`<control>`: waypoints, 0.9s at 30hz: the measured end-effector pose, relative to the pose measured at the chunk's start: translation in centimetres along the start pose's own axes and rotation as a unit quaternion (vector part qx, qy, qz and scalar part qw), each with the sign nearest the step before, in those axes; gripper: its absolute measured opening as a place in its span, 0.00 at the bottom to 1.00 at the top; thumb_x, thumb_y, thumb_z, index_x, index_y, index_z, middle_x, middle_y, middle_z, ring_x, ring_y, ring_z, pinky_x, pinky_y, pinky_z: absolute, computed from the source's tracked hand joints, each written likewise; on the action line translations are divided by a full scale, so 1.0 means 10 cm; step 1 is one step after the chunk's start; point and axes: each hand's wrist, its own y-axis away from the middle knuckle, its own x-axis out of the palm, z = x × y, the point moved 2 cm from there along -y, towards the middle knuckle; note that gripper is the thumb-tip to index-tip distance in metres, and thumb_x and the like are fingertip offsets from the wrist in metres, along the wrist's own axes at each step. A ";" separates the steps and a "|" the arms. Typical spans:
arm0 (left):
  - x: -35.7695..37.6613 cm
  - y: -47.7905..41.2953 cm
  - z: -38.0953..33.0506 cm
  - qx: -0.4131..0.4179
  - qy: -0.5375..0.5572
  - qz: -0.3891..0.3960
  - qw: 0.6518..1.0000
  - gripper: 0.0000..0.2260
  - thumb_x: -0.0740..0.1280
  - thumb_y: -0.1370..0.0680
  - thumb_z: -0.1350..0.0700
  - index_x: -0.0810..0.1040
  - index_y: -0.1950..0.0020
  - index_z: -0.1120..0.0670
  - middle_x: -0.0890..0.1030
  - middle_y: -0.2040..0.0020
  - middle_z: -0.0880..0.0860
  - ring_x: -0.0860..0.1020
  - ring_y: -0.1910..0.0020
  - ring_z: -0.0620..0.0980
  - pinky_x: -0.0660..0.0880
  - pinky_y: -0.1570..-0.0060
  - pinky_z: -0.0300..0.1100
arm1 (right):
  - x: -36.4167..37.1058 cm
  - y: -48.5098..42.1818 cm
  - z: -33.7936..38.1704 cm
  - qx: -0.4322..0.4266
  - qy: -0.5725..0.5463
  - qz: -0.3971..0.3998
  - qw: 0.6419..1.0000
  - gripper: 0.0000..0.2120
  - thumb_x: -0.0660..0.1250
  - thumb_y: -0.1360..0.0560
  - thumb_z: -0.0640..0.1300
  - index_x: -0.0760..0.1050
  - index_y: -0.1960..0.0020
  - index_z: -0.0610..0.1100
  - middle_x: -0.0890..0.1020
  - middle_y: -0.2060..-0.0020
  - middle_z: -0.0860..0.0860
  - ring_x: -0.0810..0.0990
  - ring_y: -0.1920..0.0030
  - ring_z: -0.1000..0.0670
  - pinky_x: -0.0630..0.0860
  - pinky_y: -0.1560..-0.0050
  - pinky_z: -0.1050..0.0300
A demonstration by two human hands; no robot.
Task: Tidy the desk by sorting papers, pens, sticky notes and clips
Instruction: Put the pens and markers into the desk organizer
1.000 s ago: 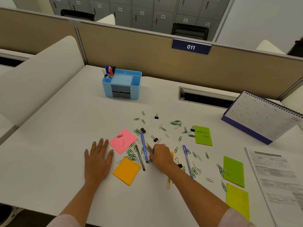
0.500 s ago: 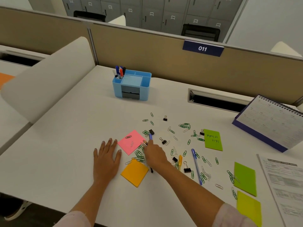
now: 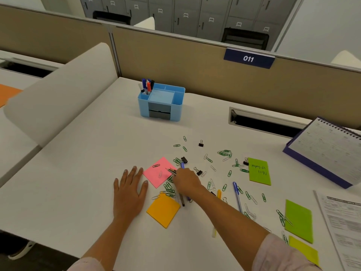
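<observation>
Since the earlier frames the right hand (image 3: 185, 179) has travelled left and away across the scatter, from beside the yellow pen (image 3: 219, 193) toward the pink sticky note (image 3: 156, 175). The left hand (image 3: 128, 194) has stayed flat on the desk (image 3: 78, 173), fingers straight and spread.

Nearest, at the right edge: a yellow-green sticky note (image 3: 303, 251), a plain green sticky note (image 3: 298, 220) and printed sheets (image 3: 343, 222), all unsorted.

Next: an orange sticky note (image 3: 163, 210), just beside the left hand. The right hand's fingers are curled around a small bundle of pens (image 3: 182, 200), black and blue barrels, whose far tips reach over the pink note's edge. The yellow pen passes under the right forearm, and a loose blue pen (image 3: 237, 196) lies near it; neither is collected.

Beyond: paper clips (image 3: 224, 153) and black binder clips (image 3: 201, 143) are strewn around the hand, with a written green sticky note (image 3: 258, 171) among them.

Farthest: a blue desk organiser (image 3: 162, 102) holding only markers (image 3: 146, 86) in its left rear compartment, and a desk calendar (image 3: 328, 147).

Judgement: this is an early stage. Pen gathering is in hand; notes, clips and papers all remain.
</observation>
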 end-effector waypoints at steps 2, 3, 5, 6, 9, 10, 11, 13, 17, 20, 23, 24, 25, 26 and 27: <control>0.00 -0.02 0.00 0.000 -0.005 0.000 1.000 0.29 0.43 0.23 0.37 0.58 0.23 0.45 0.59 0.23 0.48 0.55 0.23 0.52 0.50 0.27 0.56 | -0.10 -0.03 0.00 0.004 -0.088 -0.020 0.996 0.08 0.56 0.20 0.44 0.68 0.53 0.40 0.72 0.65 0.47 0.74 0.60 0.45 0.67 0.65 0.57; 0.00 -0.03 0.00 -0.002 -0.008 0.002 1.000 0.29 0.43 0.23 0.37 0.58 0.23 0.44 0.59 0.23 0.47 0.54 0.23 0.52 0.49 0.27 0.56 | -0.14 -0.07 0.00 0.008 -0.126 -0.028 0.992 0.10 0.56 0.21 0.46 0.67 0.54 0.40 0.69 0.67 0.49 0.72 0.64 0.47 0.64 0.69 0.57; 0.01 -0.07 0.00 -0.007 -0.014 0.004 1.000 0.29 0.42 0.23 0.37 0.57 0.23 0.43 0.58 0.22 0.46 0.53 0.23 0.51 0.48 0.27 0.56 | -0.20 -0.17 -0.02 0.014 -0.192 -0.020 0.981 0.12 0.54 0.20 0.48 0.66 0.56 0.40 0.68 0.68 0.50 0.67 0.68 0.51 0.61 0.71 0.57; 0.01 -0.09 0.00 -0.010 -0.017 0.005 1.000 0.29 0.42 0.23 0.36 0.56 0.23 0.43 0.57 0.22 0.46 0.52 0.23 0.51 0.48 0.27 0.56 | -0.23 -0.22 -0.04 0.014 -0.234 -0.009 0.972 0.13 0.53 0.20 0.49 0.66 0.59 0.42 0.69 0.68 0.49 0.67 0.69 0.51 0.62 0.70 0.57; 0.01 -0.17 0.00 -0.021 -0.018 0.005 1.000 0.29 0.41 0.23 0.36 0.56 0.23 0.43 0.57 0.22 0.47 0.52 0.23 0.52 0.47 0.27 0.58 | -0.33 -0.33 -0.05 0.027 -0.402 0.023 0.915 0.12 0.51 0.18 0.48 0.64 0.59 0.46 0.73 0.66 0.48 0.71 0.67 0.51 0.68 0.64 0.56; 0.01 -0.20 0.00 -0.025 -0.018 0.006 1.000 0.29 0.41 0.23 0.35 0.56 0.23 0.42 0.57 0.22 0.47 0.52 0.23 0.52 0.47 0.27 0.58 | -0.38 -0.36 -0.04 0.025 -0.449 0.026 0.893 0.11 0.51 0.18 0.47 0.65 0.57 0.45 0.75 0.65 0.48 0.73 0.67 0.51 0.70 0.64 0.57; 0.01 -0.22 -0.01 -0.029 -0.019 0.007 0.999 0.29 0.41 0.23 0.35 0.56 0.23 0.42 0.57 0.22 0.47 0.52 0.23 0.52 0.47 0.27 0.58 | -0.42 -0.39 -0.03 0.017 -0.488 0.026 0.872 0.09 0.51 0.17 0.47 0.66 0.53 0.44 0.76 0.64 0.48 0.75 0.66 0.51 0.72 0.64 0.58; 0.01 -0.26 -0.02 -0.036 -0.019 0.006 0.999 0.29 0.40 0.23 0.35 0.55 0.23 0.42 0.57 0.22 0.47 0.51 0.23 0.52 0.46 0.27 0.58 | -0.49 -0.47 0.00 -0.011 -0.546 0.010 0.838 0.07 0.53 0.17 0.45 0.66 0.48 0.42 0.76 0.62 0.47 0.76 0.65 0.51 0.75 0.63 0.58; 0.01 -0.27 -0.04 -0.040 -0.026 0.006 0.999 0.29 0.40 0.23 0.35 0.54 0.23 0.41 0.56 0.22 0.46 0.51 0.23 0.51 0.46 0.27 0.58 | -0.57 -0.64 0.10 -0.055 -0.567 -0.066 0.819 0.06 0.54 0.18 0.38 0.69 0.47 0.41 0.77 0.62 0.48 0.77 0.62 0.52 0.75 0.58 0.60; 0.00 -0.28 -0.04 -0.041 -0.026 0.003 0.999 0.29 0.40 0.23 0.35 0.55 0.23 0.41 0.56 0.22 0.46 0.51 0.23 0.51 0.46 0.27 0.57 | -0.58 -0.77 0.21 -0.083 -0.562 -0.117 0.814 0.08 0.55 0.19 0.37 0.72 0.52 0.45 0.79 0.59 0.49 0.77 0.58 0.54 0.74 0.52 0.60; 0.01 -0.29 -0.04 -0.043 -0.022 0.002 0.999 0.29 0.40 0.23 0.35 0.56 0.23 0.41 0.57 0.22 0.46 0.52 0.23 0.51 0.47 0.27 0.57 | -0.54 -0.87 0.32 -0.114 -0.549 -0.148 0.815 0.10 0.56 0.18 0.38 0.72 0.54 0.47 0.79 0.56 0.52 0.76 0.53 0.56 0.71 0.47 0.64; 0.01 -0.29 -0.03 -0.043 -0.023 0.001 0.999 0.29 0.41 0.23 0.35 0.56 0.23 0.41 0.58 0.23 0.46 0.52 0.23 0.52 0.47 0.27 0.58 | -0.53 -0.90 0.35 -0.121 -0.544 -0.151 0.816 0.09 0.56 0.18 0.39 0.73 0.53 0.46 0.79 0.56 0.53 0.76 0.53 0.58 0.70 0.47 0.67; 0.01 -0.29 -0.03 -0.044 -0.021 0.000 0.999 0.29 0.41 0.23 0.35 0.56 0.23 0.41 0.58 0.23 0.46 0.53 0.23 0.52 0.48 0.27 0.58 | -0.51 -0.93 0.37 -0.127 -0.542 -0.153 0.816 0.09 0.56 0.18 0.39 0.73 0.52 0.45 0.78 0.56 0.53 0.76 0.54 0.60 0.70 0.48 0.69; 0.01 -0.29 -0.03 -0.045 -0.018 -0.001 0.999 0.28 0.41 0.23 0.35 0.56 0.23 0.41 0.58 0.23 0.46 0.53 0.23 0.52 0.48 0.27 0.58 | -0.48 -0.96 0.39 -0.130 -0.543 -0.152 0.815 0.08 0.56 0.18 0.39 0.73 0.51 0.44 0.78 0.56 0.54 0.75 0.56 0.62 0.70 0.49 0.70; 0.01 -0.29 -0.03 -0.047 -0.016 -0.001 0.999 0.28 0.41 0.23 0.35 0.56 0.23 0.41 0.58 0.23 0.46 0.52 0.23 0.51 0.48 0.27 0.58 | -0.44 -0.99 0.40 -0.131 -0.546 -0.148 0.814 0.08 0.56 0.18 0.39 0.73 0.50 0.43 0.78 0.57 0.55 0.75 0.58 0.62 0.70 0.51 0.69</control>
